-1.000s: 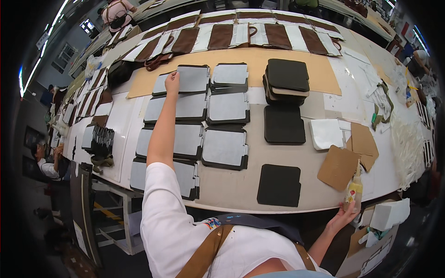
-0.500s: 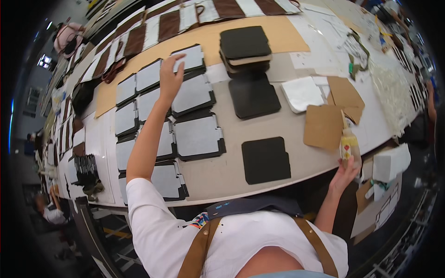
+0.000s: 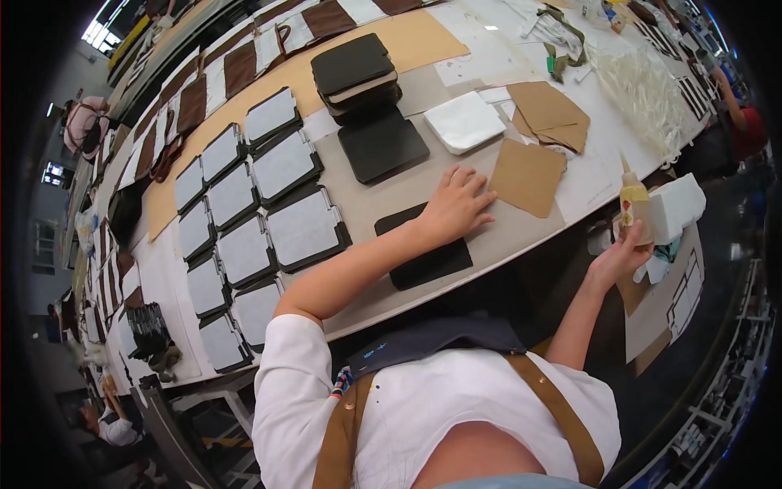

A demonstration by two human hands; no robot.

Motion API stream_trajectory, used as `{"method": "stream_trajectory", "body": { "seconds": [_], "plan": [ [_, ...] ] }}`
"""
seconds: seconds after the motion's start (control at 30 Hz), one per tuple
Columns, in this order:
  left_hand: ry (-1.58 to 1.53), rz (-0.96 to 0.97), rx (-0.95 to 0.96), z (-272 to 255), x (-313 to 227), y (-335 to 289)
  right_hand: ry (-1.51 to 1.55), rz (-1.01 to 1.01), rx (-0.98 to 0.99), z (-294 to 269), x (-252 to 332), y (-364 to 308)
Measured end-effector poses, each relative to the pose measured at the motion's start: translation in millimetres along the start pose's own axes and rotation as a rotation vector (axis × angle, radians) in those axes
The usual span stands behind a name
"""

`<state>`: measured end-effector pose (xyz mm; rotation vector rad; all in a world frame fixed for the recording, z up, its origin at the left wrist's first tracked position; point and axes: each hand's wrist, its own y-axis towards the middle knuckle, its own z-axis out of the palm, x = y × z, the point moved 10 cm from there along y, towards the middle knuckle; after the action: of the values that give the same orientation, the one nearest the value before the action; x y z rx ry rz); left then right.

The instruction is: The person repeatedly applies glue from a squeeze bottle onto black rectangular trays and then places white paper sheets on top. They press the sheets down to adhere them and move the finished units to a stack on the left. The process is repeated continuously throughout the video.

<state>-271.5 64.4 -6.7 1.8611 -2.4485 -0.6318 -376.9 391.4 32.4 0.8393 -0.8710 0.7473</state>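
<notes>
My right hand [image 3: 621, 259] is wrapped round a clear squeeze bottle [image 3: 634, 200] with a pointed nozzle and yellowish contents, upright past the table's right front edge. My left hand [image 3: 458, 205] reaches over the table, fingers spread and holding nothing. Its fingertips are close to a square tan card [image 3: 525, 181]; whether they touch the table, I cannot tell. Partly covered by my left wrist, a flat black panel [image 3: 432, 265] lies near the front edge. On the left, rows of black-edged panels [image 3: 301, 230] with pale grey faces lie overlapping.
A stack of black panels [image 3: 352, 63] stands at the back, with another black panel [image 3: 383, 151] before it. To their right lie white sheets [image 3: 464, 122] and more tan card [image 3: 554, 114]. Clear plastic [image 3: 648, 94] is heaped far right. Brown-and-white strips [image 3: 240, 69] line the far side.
My left hand has left the grey-faced panels and swung right, over the near black panel toward the tan card. My right hand still holds the bottle. The view has shifted.
</notes>
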Motion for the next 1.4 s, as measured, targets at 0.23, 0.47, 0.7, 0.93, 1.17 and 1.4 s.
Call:
{"method": "stream_trajectory", "body": {
  "seconds": [0.23,0.47,0.7,0.93,1.17,1.4],
  "plan": [
    [0.107,-0.002,-0.058,-14.9,-0.2,-10.4,0.449,0.347,0.128,5.8,-29.4,0.2],
    [-0.038,-0.215,-0.189,-66.6,27.9,-43.4,0.36,0.466,0.316,33.9,-36.6,-37.7],
    [-0.059,-0.515,-0.396,-123.3,29.4,-143.8,-0.036,0.245,0.596,90.2,-10.5,-125.2],
    [-0.056,-0.695,-0.5,-105.6,22.4,-224.3,-0.116,0.203,0.678,99.5,-17.9,-166.0],
    [-0.075,-0.742,-0.565,-102.5,27.4,-237.7,-0.186,0.13,0.711,100.3,-16.0,-174.6],
    [-0.09,-0.738,-0.568,-102.9,28.5,-237.6,-0.217,0.071,0.717,105.0,-10.2,-177.5]
  ]
}}
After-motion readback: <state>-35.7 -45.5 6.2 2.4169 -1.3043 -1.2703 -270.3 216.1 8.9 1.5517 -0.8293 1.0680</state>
